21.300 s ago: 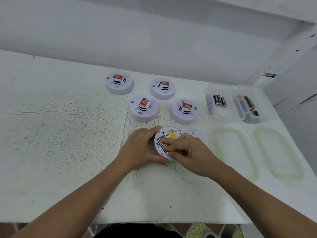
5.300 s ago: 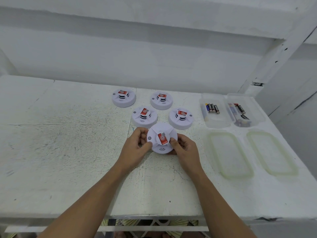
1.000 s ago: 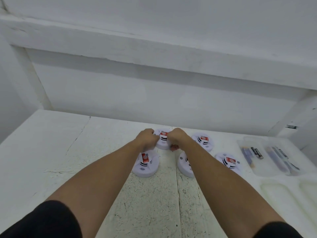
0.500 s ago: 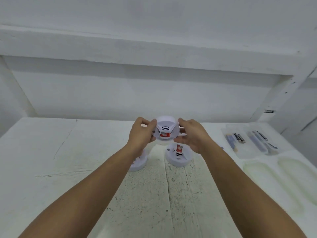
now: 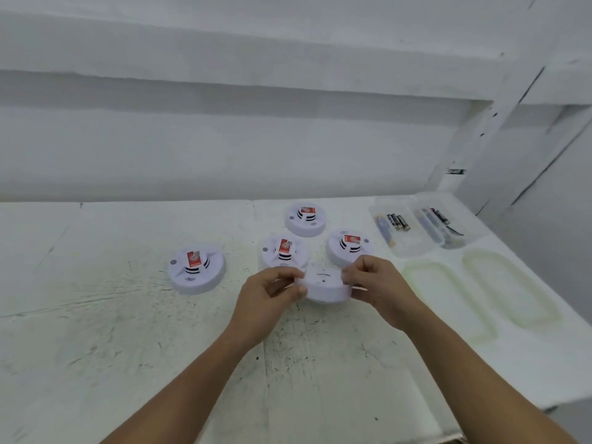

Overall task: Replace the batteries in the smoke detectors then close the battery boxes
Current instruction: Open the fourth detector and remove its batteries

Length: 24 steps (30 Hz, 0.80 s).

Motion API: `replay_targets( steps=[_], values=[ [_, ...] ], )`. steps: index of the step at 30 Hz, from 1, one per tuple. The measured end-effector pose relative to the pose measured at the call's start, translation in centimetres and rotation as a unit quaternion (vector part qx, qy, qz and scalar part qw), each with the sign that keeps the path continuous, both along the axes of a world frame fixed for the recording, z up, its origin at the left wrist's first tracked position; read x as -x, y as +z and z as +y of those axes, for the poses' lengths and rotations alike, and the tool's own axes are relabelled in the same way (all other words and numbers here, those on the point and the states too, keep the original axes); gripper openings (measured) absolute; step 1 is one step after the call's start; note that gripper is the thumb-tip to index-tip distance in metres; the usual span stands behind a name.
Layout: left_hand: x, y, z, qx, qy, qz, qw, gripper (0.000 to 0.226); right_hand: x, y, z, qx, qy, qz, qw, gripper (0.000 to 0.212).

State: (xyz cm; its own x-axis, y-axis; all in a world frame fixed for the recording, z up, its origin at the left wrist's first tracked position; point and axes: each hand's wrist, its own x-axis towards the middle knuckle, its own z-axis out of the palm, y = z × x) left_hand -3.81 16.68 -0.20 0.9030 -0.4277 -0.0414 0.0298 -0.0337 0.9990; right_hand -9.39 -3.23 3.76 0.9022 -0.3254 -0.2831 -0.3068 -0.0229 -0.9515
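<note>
— What sort of surface is it?
— A white-painted desk [image 5: 96,331], scuffed and speckled with dark marks, with a seam running toward the person. It sits in a corner of white walls [image 5: 224,149], and a ledge runs along the back one.
— And the containers?
— Two clear plastic tubs stand side by side at the far right. The left tub [image 5: 410,245] holds a few batteries [image 5: 398,221] lying lengthwise. The right tub [image 5: 464,229] holds more batteries [image 5: 440,216], too blurred to count. Just in front, flat on the desk, lie an inner lid [image 5: 448,299] and an outer lid [image 5: 509,286], translucent with greenish rims.
— The hands?
— The left hand [image 5: 266,302] and right hand [image 5: 381,290] grip one smoke detector [image 5: 323,286] between them, fingers [image 5: 285,274] curled round its rim on either side. Its plain white face is up, low over mid-desk; whether it touches the desk, I cannot tell.
— Others?
— A cluster of three detectors [image 5: 283,254] sits just beyond it and a lone detector [image 5: 197,270] apart to the left, all with red labels showing.
</note>
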Motion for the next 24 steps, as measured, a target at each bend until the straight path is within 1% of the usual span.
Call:
replay_targets(
  steps=[4, 6, 9, 10, 12, 15, 18, 22, 23, 24],
  values=[
    [0.6, -1.0, -0.6, -0.017, -0.013, 0.01, 1.0, 0.02, 1.1, -1.2, -1.0, 0.07, 0.035, -0.003, 0.997, 0.015],
    [0.8, -1.5, -0.7, -0.032, -0.018, -0.002, 0.999, 0.025, 1.5, -2.0, -1.7, 0.105, 0.053, -0.002, 0.993, 0.014],
    [1.2, -1.7, -0.4, -0.06, -0.026, -0.017, 0.998, 0.031, 1.9, -2.9, -2.1, 0.113, 0.075, -0.014, 0.991, 0.011],
    [1.3, -1.7, -0.3, -0.072, -0.027, -0.021, 0.997, 0.033, 2.0, -3.0, -2.2, 0.123, 0.088, -0.023, 0.988, 0.013],
    [1.8, -1.5, -0.3, -0.102, -0.031, -0.04, 0.993, 0.04, 2.3, -3.1, -2.2, 0.174, 0.131, -0.044, 0.975, 0.021],
    [2.3, -1.1, -0.6, -0.186, -0.061, -0.088, 0.977, 0.065, 2.5, -2.8, -2.4, 0.297, 0.199, -0.083, 0.93, 0.022],
    [2.7, -1.4, -1.5, -0.268, -0.09, -0.133, 0.95, 0.093, 2.7, -2.6, -2.8, 0.405, 0.269, -0.109, 0.867, 0.02],
    [3.1, -1.9, -2.8, -0.277, -0.095, -0.174, 0.94, 0.126, 2.7, -2.3, -2.5, 0.499, 0.325, -0.165, 0.786, 0.02],
    [3.0, -2.0, -3.0, -0.287, -0.097, -0.184, 0.935, 0.134, 2.7, -2.3, -2.3, 0.509, 0.336, -0.176, 0.773, 0.02],
    [3.1, -2.0, -3.3, -0.298, -0.093, -0.194, 0.93, 0.138, 2.7, -2.3, -2.1, 0.517, 0.343, -0.185, 0.762, 0.019]
  ],
)
